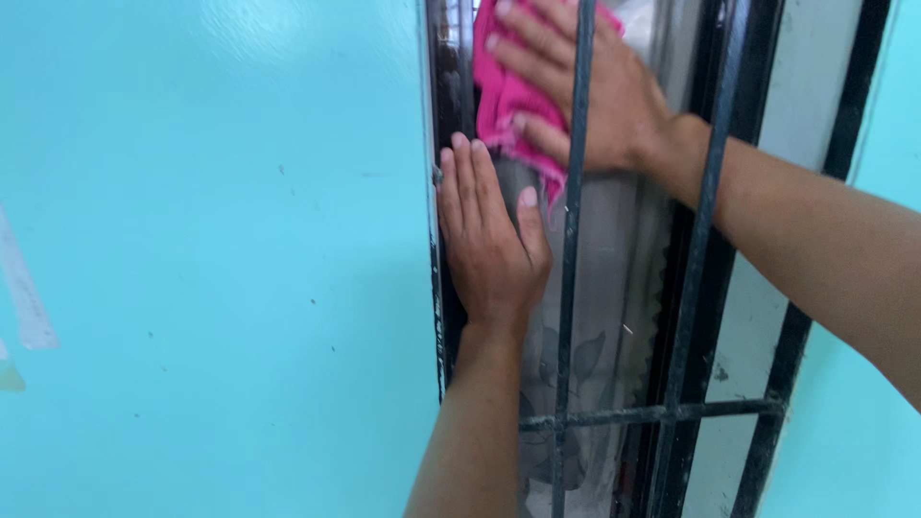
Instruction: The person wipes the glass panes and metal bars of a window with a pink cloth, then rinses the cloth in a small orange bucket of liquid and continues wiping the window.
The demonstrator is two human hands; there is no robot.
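Pink cloth up high on the window pane, bunched and pressed flat against the glass under the right hand. That hand is spread wide, fingers splayed over the cloth, palm pushing it onto the pane, not clenched around it. The right forearm reaches in from the right edge of the view, passing between the dark metal bars of the window grille.

Just below the cloth, the left hand lies flat and open on the glass near the left frame, fingers straight up and together, thumb out to the side, its fingertips just beneath the cloth's lower edge. It holds nothing. One vertical bar crosses in front of the right hand and runs down beside the left thumb.

The glass is greyish and reflective, with a faint leaf pattern low down near the horizontal crossbar. A second vertical bar stands further right, against a dark frame and a pale strip.

All around, a turquoise painted wall, speckled with small dark marks. A pale strip of tape hangs at the far left, cut off by the edge.

The cloth's top runs out of view, and what lies behind the glass cannot be made out.
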